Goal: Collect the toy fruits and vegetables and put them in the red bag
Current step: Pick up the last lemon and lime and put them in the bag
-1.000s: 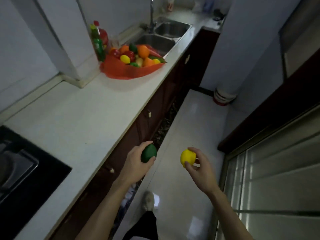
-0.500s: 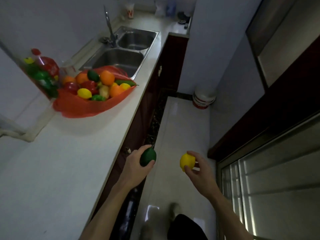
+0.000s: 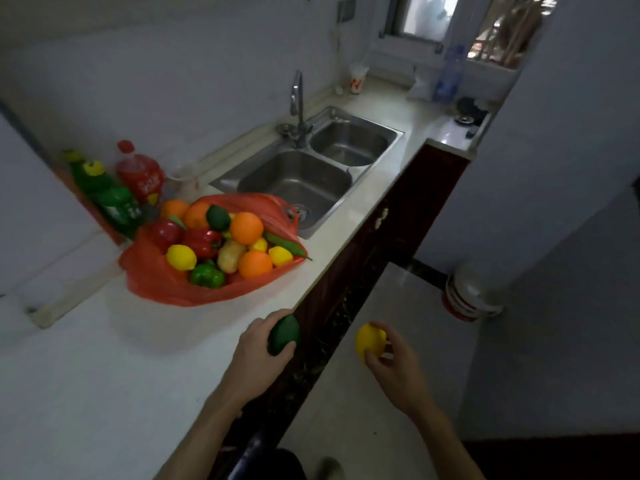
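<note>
The red bag (image 3: 156,282) at mid-left is thin crinkly plastic with a bit of shine. Above it the sink (image 3: 294,181) is brushed steel, and the tap (image 3: 298,98) is shinier metal. To me the worktop (image 3: 86,375) looks like smooth pale stone with a soft sheen, and the floor (image 3: 398,306) on the right is glossy tile. The green toy (image 3: 285,334) in my left hand (image 3: 258,351) looks matt, and the yellow lemon (image 3: 370,341) in my right hand (image 3: 394,362) is smooth plastic.

The red bag (image 3: 159,289) lies open at far left, heaped with toy fruits (image 3: 246,227). Nearer, a green fruit (image 3: 284,334) and a yellow lemon (image 3: 370,341) are held aloft.
</note>
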`<control>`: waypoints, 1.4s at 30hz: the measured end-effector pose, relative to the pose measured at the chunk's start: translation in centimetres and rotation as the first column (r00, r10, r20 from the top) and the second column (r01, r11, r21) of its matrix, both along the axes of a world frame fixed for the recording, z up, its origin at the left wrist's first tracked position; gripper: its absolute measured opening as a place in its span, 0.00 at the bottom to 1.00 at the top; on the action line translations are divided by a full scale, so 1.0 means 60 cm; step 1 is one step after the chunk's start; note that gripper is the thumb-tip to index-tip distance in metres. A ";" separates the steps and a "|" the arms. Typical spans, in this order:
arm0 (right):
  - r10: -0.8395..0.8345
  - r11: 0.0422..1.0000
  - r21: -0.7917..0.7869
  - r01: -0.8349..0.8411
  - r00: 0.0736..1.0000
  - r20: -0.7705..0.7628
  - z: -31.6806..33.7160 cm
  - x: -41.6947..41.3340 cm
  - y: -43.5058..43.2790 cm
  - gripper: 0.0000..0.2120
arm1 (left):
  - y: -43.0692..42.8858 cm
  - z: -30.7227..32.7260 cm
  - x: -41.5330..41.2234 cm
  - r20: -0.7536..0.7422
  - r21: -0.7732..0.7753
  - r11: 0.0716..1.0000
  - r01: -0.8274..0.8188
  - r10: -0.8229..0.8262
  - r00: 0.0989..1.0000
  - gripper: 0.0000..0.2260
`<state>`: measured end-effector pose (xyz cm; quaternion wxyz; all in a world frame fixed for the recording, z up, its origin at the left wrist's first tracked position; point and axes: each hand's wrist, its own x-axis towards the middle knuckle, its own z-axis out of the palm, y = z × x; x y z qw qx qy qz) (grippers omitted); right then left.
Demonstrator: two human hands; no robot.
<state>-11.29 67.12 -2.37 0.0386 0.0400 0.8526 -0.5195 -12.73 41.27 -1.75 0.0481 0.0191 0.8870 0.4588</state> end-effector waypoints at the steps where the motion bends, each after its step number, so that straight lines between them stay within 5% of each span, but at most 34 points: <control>1: 0.046 0.999 0.005 -0.046 0.999 -0.011 0.002 -0.036 -0.007 0.21 | -0.011 0.003 -0.016 -0.007 -0.007 0.999 -0.051 0.051 0.999 0.22; 11: 0.440 0.897 0.100 -0.432 0.894 -0.082 0.039 -0.348 -0.168 0.24 | -0.138 0.004 -0.180 -0.025 -0.009 0.888 -0.459 0.459 0.888 0.24; 19: 0.610 0.788 0.198 -0.583 0.782 -0.125 0.082 -0.506 -0.286 0.23 | -0.154 -0.010 -0.261 0.014 0.028 0.833 -0.553 0.553 0.833 0.25; 30: 0.838 0.545 0.099 -0.832 0.538 -0.089 0.046 -0.560 -0.320 0.26 | -0.124 -0.017 -0.277 -0.014 0.015 0.677 -0.736 0.736 0.677 0.25; 42: 0.864 0.503 0.051 -0.863 0.502 -0.030 0.013 -0.539 -0.236 0.26 | -0.098 -0.017 -0.286 -0.062 -0.067 0.653 -0.754 0.752 0.656 0.24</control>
